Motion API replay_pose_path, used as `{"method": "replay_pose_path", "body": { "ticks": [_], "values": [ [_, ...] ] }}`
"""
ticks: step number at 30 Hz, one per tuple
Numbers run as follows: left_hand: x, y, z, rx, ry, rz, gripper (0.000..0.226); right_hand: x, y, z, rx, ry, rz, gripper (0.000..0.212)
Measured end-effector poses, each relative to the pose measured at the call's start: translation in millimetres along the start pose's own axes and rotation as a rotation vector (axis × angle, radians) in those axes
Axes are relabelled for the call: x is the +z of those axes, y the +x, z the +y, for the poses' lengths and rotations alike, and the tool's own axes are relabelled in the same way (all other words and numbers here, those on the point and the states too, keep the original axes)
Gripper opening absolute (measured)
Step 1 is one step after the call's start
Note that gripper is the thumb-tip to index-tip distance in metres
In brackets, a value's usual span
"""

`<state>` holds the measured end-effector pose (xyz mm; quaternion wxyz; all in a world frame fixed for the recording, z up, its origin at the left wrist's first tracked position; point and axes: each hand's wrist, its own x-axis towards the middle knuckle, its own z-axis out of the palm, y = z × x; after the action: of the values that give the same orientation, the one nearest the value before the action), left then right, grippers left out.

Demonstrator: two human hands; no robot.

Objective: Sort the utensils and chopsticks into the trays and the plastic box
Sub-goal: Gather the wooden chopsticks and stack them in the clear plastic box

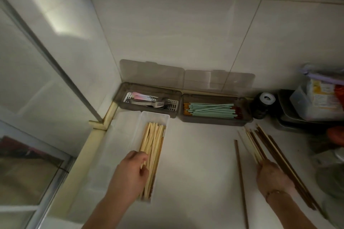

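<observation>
the pale chopsticks lie in the clear plastic box; the left hand pinches their near ends. the right hand curls round a mixed loose bundle on the white worktop. they look light, stiff and prone to roll, so hold several mid-length. two lidded trays sit against the tiled wall.

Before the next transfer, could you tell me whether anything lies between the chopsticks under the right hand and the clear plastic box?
Only one dark chopstick lies on the counter between.
</observation>
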<state>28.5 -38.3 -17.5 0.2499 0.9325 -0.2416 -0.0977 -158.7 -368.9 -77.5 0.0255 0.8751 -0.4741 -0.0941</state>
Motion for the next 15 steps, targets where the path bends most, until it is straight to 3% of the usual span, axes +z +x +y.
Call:
{"method": "replay_pose_path", "body": {
  "ticks": [4,9,12,15],
  "values": [
    [12.5,3.8,2.5,-0.010,0.070,-0.086,0.019,-13.0,-18.5,-13.3,0.026,0.330,0.000,0.022],
    [17.3,17.3,3.6,0.056,0.091,-0.075,0.017,-58.0,-45.4,-56.0,-0.042,0.693,0.009,0.011],
    [20.7,21.5,-0.8,0.098,0.116,-0.136,0.022,-86.6,-63.9,-92.7,-0.223,0.798,0.165,0.020],
    [20.1,21.7,-7.6,0.158,0.133,-0.171,0.026,-100.9,-86.5,-137.7,-0.469,0.849,0.214,0.020]
  ]
}}
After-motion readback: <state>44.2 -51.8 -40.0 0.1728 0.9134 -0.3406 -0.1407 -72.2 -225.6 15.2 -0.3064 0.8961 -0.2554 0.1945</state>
